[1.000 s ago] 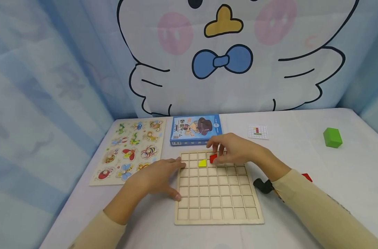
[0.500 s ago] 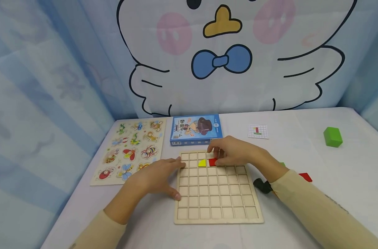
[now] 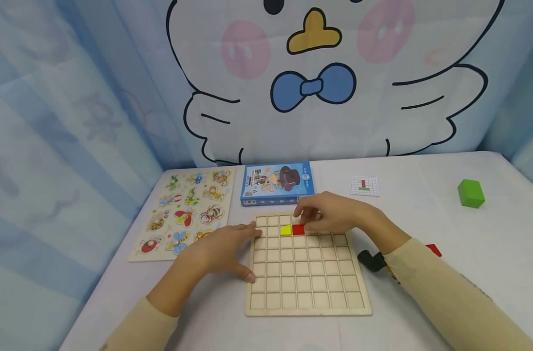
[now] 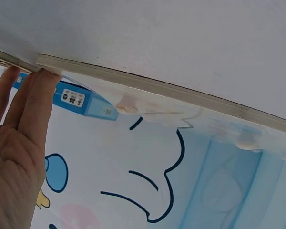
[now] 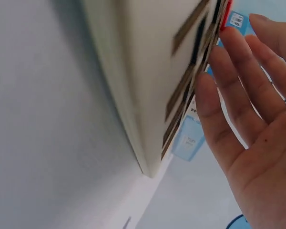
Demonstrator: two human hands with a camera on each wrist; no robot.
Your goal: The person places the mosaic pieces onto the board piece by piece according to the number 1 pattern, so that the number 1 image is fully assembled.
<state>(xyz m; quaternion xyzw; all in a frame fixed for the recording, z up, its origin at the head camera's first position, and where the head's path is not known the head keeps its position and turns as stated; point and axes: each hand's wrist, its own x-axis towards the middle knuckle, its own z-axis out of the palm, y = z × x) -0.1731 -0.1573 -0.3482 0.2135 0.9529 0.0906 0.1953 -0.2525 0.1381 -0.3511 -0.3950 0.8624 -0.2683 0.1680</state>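
Observation:
A wooden grid board lies flat on the table. In its second row from the back, a yellow piece with a slanted corner sits left of a red square piece. My right hand is over the board's back, its thumb tip beside or touching the red piece. In the right wrist view, the fingers are slightly bent, and a red edge shows past them. My left hand rests along the board's left edge, fingers and thumb spread; its fingertips also meet the edge in the left wrist view.
An insect picture board lies left, a blue box behind the grid. A small pattern card and green cube stand back right. A black piece and red piece lie by the right sleeve.
The red piece, tilted in my right fingers before, has shifted slightly left and now lies flat beside the yellow one. My left hand has stayed in place.

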